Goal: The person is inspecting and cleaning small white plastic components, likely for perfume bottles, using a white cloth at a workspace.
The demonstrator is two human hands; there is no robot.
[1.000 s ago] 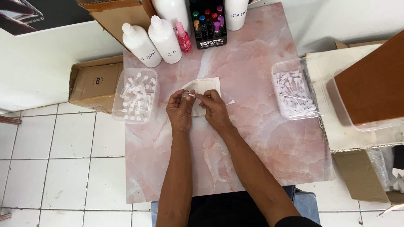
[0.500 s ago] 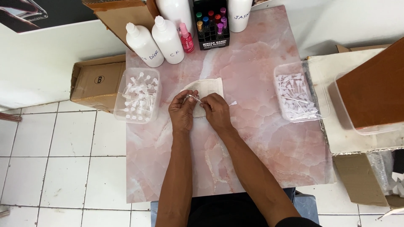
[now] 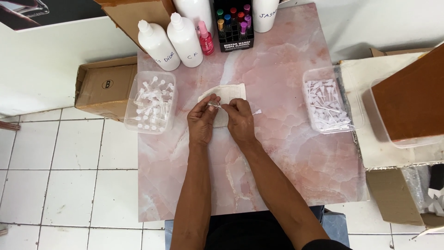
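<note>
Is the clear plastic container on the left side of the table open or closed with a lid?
Open. The clear container shows no lid, and the small white-capped vials inside lie exposed.

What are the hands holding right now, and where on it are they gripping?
Both hands, left hand and right hand, pinch a small clear vial between the fingertips, one at each end, above the cloth. The exact grip is too small to tell.

1. Left hand and right hand pinching a small clear vial over a white cloth.
2. On the pink marble table: clear tubs at both sides, white bottles behind.
</note>
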